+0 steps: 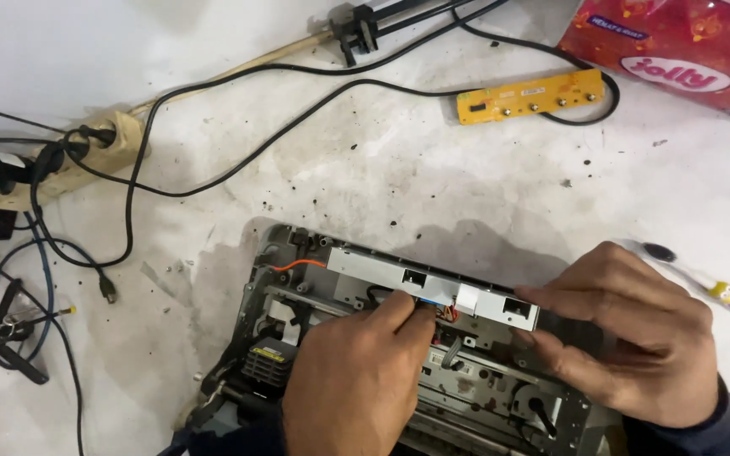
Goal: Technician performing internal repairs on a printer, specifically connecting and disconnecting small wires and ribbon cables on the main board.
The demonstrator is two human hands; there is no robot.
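- Opened device chassis (pixel 297 338) — grey metal frame with exposed mechanism, lying on a stained white work surface (pixel 399 177) at lower centre of view.
- Grey metal bracket (pixel 382 272) runs along the upper edge of the chassis, tilted down to the right; an orange wire (pixel 297 264) sits at its left end.
- Left hand (pixel 352 380): fingers curled close, thumb and forefinger pinched at a small bundle of coloured wires (pixel 448 312) just under the bracket.
- Right hand (pixel 627 333): fingers nearly closed, tips gripping the bracket's right end.
- Yellow circuit board (pixel 530 95) lies well apart, near the top, with a black cable (pixel 297 118) looped by it.
- Red patterned packet (pixel 678 51) at top right corner.
- Beige power strip (pixel 69 160) at left, plugs inserted.
- Toothbrush (pixel 720 291) just beyond the right hand.
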